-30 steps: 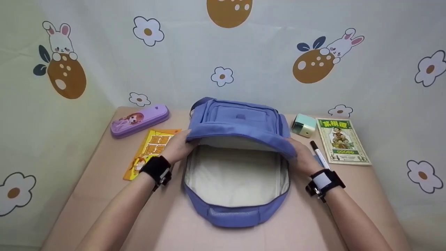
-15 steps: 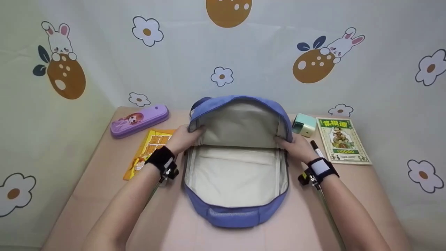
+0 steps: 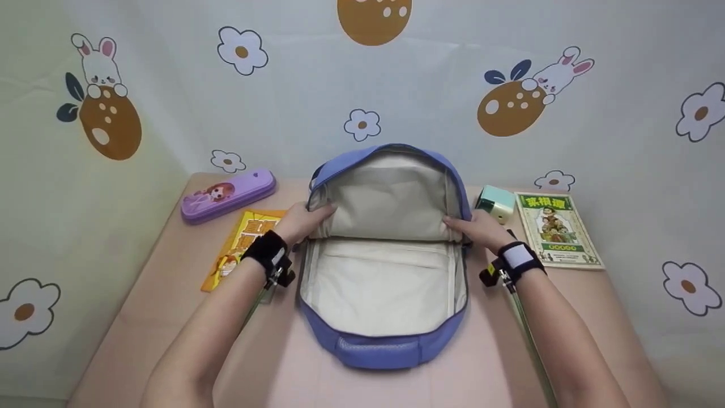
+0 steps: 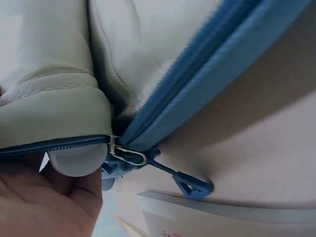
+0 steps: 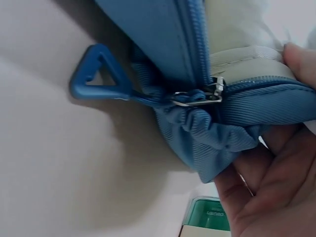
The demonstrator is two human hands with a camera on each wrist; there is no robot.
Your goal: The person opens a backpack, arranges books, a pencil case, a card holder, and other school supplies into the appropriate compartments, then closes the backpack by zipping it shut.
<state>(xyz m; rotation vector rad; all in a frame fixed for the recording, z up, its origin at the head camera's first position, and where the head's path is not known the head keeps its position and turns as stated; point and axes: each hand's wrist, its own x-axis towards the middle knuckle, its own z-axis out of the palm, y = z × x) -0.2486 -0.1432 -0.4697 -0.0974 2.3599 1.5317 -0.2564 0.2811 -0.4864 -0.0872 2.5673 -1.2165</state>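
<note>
A blue backpack (image 3: pixel 379 354) lies unzipped on the table, its pale lining showing and its front flap (image 3: pixel 396 192) standing raised at the back. My left hand (image 3: pixel 303 222) grips the flap's left edge, thumb inside the lining and fingers behind. On the opposite edge my right hand (image 3: pixel 484 228) holds the flap the same way, its thumb pressed on the lining. In the left wrist view a blue zipper pull (image 4: pixel 192 186) hangs at the corner beside my fingers. The right wrist view shows the other zipper pull (image 5: pixel 98 74) beside a gathered side pocket (image 5: pixel 197 133).
A purple pencil case (image 3: pixel 229 195) and an orange-yellow booklet (image 3: pixel 226 255) lie left of the backpack. To the right are a mint-green pencil sharpener (image 3: pixel 497 203) and a green-covered book (image 3: pixel 558 229). A printed curtain (image 3: pixel 419 85) stands behind the table.
The flap has swung from folded forward to raised and tilted back, opening the main compartment wide. Both hands, still gripping its edges, have turned so their thumbs show on the lining.
</note>
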